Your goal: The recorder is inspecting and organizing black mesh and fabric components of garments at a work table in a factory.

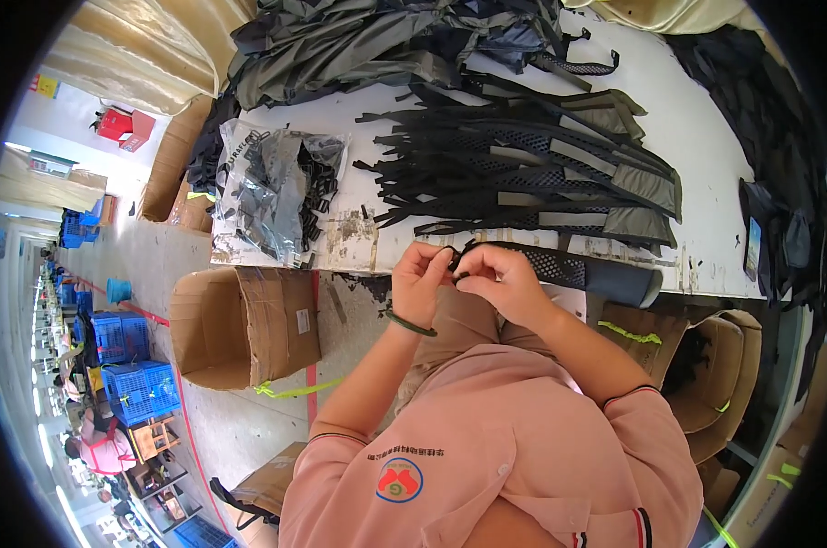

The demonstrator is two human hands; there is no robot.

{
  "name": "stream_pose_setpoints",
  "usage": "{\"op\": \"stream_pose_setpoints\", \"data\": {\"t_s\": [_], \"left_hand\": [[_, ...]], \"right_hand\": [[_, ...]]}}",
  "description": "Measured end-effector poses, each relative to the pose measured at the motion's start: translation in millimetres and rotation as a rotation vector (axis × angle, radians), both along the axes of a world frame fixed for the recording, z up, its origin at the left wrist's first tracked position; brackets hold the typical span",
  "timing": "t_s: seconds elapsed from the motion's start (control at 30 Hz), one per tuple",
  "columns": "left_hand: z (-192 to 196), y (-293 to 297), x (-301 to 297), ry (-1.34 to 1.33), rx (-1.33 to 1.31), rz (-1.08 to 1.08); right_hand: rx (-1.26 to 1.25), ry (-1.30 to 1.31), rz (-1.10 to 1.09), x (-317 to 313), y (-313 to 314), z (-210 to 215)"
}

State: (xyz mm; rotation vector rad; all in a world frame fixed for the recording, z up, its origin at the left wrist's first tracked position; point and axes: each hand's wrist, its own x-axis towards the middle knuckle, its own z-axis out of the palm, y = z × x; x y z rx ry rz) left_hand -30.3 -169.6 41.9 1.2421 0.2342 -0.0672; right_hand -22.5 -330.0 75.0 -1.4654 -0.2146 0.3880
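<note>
At the table's near edge my left hand (420, 277) pinches the end of a narrow black webbing strap, thumb against fingertips. Close beside it, my right hand (502, 281) is closed on the same webbing; a small dark piece between the fingertips is too small to make out. The webbing belongs to a padded shoulder strap (605, 279) with black mesh and a dark grey wide end, lying to the right along the edge. Just beyond the hands lies a stack of similar shoulder straps (646, 181), their thin webbing ends pointing left.
A clear plastic bag of black buckles (277, 192) lies on the white table (350, 233), left. Dark fabric (368, 46) is heaped at the back, with more black fabric (751, 110) on the right. Cardboard boxes (290, 324) stand below; blue crates (140, 388) and people are farther left.
</note>
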Motion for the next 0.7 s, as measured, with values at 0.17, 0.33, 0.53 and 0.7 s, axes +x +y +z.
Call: {"op": "stream_pose_setpoints", "data": {"t_s": [0.17,0.33,0.53,0.7], "left_hand": [[2,0,-3,-0.081,0.017,0.003],[4,4,-9,-0.165,0.114,-0.023],[8,3,-14,-0.26,0.097,-0.075],[6,2,-18,-0.387,0.144,-0.058]], "right_hand": [[0.142,0.19,-0.025,4,2,-8],[0.238,0.312,-0.079,3,2,-4],[0.252,0.343,-0.075,0,-1,1],[0.284,0.381,-0.064,1,0,-3]]}}
